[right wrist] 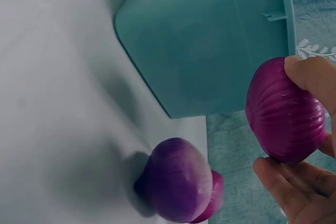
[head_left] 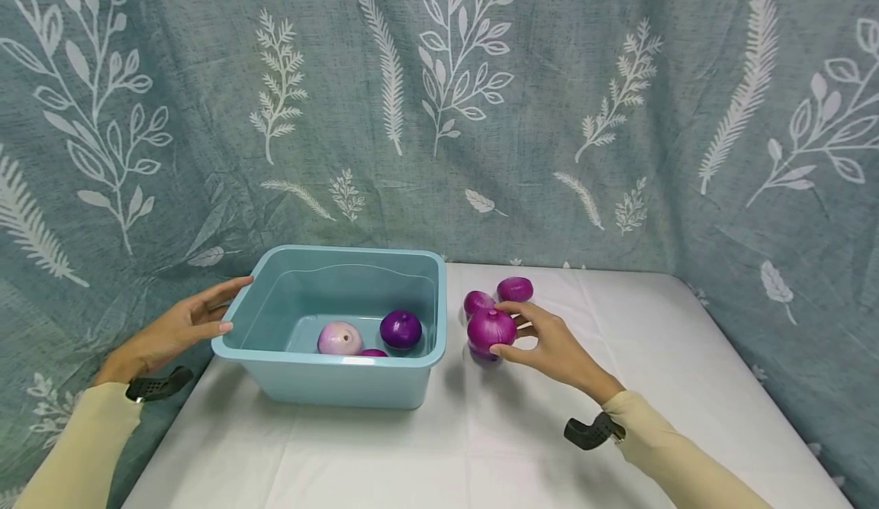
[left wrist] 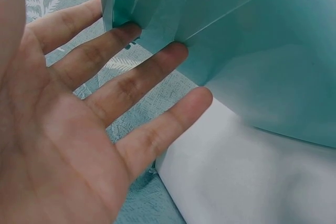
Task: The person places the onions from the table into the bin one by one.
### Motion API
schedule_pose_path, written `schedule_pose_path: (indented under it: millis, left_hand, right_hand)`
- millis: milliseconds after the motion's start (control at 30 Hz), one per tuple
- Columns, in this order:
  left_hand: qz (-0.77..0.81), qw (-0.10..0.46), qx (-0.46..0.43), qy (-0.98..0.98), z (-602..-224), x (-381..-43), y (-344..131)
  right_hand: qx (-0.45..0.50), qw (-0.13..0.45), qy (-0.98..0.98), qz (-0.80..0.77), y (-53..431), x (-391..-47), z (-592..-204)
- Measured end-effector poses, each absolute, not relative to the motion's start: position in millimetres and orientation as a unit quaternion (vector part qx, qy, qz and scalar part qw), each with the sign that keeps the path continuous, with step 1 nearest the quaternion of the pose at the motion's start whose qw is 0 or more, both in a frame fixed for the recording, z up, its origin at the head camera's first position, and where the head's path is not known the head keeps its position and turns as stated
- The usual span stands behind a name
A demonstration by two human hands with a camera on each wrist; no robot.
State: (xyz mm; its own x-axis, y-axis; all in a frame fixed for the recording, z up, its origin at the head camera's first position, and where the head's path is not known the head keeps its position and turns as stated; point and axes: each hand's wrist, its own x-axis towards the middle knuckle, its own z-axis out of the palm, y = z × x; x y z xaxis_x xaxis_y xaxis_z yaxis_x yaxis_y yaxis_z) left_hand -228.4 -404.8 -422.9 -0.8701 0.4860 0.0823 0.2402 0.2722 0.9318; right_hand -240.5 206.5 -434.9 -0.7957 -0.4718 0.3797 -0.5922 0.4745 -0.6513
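My right hand pinches a red onion between thumb and fingers. In the right wrist view this onion is held up off the white cloth, apart from a darker purple onion lying below. Two more onions lie just behind it in the head view, a small one and another. Against the left end of the blue-green plastic tub is my left hand, its fingers extended along the outer wall and rim. The left wrist view shows those fingertips at the wall.
Inside the tub sit a pale pinkish onion, a dark purple onion and a third onion mostly hidden by the front rim. A white cloth covers the table. Leaf-patterned fabric hangs behind and at both sides.
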Motion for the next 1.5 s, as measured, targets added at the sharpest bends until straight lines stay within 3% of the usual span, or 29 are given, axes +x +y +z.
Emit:
schedule_pose_path:
  millis: [633,1500]
  left_hand:
    - [0.561,0.121,0.241,0.783,-420,-228,-404]
    - [0.558,0.121,0.242,0.785,-418,-227,-403]
  right_hand:
    - [0.295,0.08,-0.846,0.438,176,-248,-402]
    - [0.363,0.073,-0.801,0.471,129,-255,-387]
